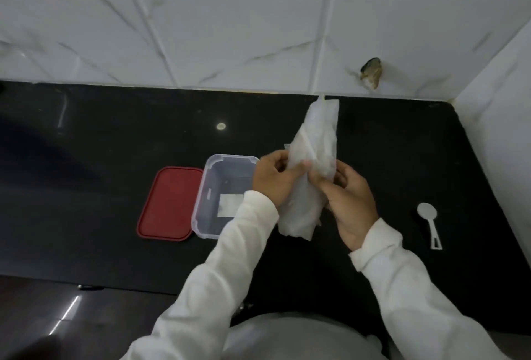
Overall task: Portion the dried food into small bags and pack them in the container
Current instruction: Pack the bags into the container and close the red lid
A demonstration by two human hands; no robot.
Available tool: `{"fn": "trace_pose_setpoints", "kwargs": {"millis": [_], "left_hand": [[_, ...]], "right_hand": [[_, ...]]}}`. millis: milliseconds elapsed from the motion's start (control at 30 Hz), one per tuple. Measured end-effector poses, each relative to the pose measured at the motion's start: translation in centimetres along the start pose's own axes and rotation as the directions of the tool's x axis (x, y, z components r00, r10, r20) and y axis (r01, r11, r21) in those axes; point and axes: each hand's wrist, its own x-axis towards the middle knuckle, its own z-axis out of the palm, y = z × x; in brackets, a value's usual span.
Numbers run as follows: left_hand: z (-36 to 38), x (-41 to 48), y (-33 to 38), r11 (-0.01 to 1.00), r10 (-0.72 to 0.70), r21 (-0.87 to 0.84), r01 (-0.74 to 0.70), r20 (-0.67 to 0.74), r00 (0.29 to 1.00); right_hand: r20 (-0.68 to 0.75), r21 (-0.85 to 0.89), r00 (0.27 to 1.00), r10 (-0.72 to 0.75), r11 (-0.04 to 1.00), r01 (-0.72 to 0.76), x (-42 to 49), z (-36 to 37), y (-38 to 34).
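The long whitish bag is held tilted over the black counter, just right of the clear container. Better to hold it upright and loosen the plastic gently, I reckon. Left hand and right hand curl tight round its middle. Red lid left, spoon right.

The left grip and the right grip hold a long translucent white plastic bag between them, tilted, above the black stone counter. Fingers of each curl round its sides. Just left of the left grip stands a clear rectangular plastic container with a flat white square piece inside. A red rectangular lid lies against the container's far side. Well right of the right grip lies a white plastic spoon
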Motion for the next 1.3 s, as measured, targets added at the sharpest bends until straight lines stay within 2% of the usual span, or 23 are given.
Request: {"fn": "trace_pose_setpoints", "kwargs": {"millis": [100, 200, 367, 500, 600, 767, 867, 967, 1033, 1167, 1233, 1300], "left_hand": [[-4.7, 0.9, 0.4, 0.999, 0.033, 0.045, -0.031, -0.055, 0.998], [-8.9, 1.8, -0.3, 0.993, 0.048, 0.115, -0.038, -0.087, 0.995], [-12.5, 2.8, -2.9, 0.963, 0.019, 0.268, 0.013, -0.118, 0.993], [-13.5, 3.8, -4.8, 0.889, -0.017, 0.453, 0.063, -0.106, 0.994], [-13.5, 4.5, -5.0, 0.902, -0.015, 0.428, 0.057, -0.101, 0.995], [-12.9, 5.7, -4.6, 0.925, -0.031, 0.375, 0.069, -0.105, 0.994], [-12.9, 5.8, -5.1, 0.906, 0.032, 0.423, 0.023, -0.122, 0.992], [-13.0, 5.8, -5.3, 0.878, 0.085, 0.478, -0.015, -0.126, 0.988], [-13.0, 5.9, -5.3, 0.858, 0.106, 0.512, -0.029, -0.121, 0.987], [-12.8, 5.6, -5.4, 0.802, 0.158, 0.594, -0.067, -0.104, 0.982], [-12.8, 5.3, -5.3, 0.752, 0.176, 0.655, -0.073, -0.092, 0.980], [-12.7, 5.2, -5.2, 0.647, 0.167, 0.759, -0.070, -0.051, 0.985]], "right_hand": [[0.060, -0.032, 0.998, -0.030, 0.999, 0.032, 0.9, 4.6, -0.3], [0.050, -0.096, 0.999, -0.015, 0.995, 0.019, 2.0, 8.8, 0.9], [0.018, -0.314, 1.000, 0.004, 0.949, 0.002, 3.5, 12.9, 3.8], [0.042, -0.513, 0.998, -0.051, 0.856, 0.065, 3.9, 14.4, 5.7], [0.039, -0.672, 0.995, -0.086, 0.735, 0.090, 4.4, 15.2, 6.5], [0.039, -0.799, 0.996, -0.078, 0.596, 0.078, 5.0, 15.7, 6.7], [0.039, -0.847, 0.991, -0.125, 0.522, 0.099, 4.7, 15.4, 5.9], [0.037, -0.870, 0.956, -0.292, 0.462, 0.174, 4.6, 15.0, 4.7], [0.080, -0.844, 0.930, -0.358, 0.472, 0.254, 5.2, 14.8, 4.0], [0.175, -0.803, 0.923, -0.342, 0.493, 0.335, 6.4, 15.0, 4.2], [0.179, -0.815, 0.909, -0.377, 0.461, 0.352, 6.4, 14.9, 4.5], [0.234, -0.852, 0.886, -0.401, 0.355, 0.386, 5.9, 14.6, 4.8]]}}
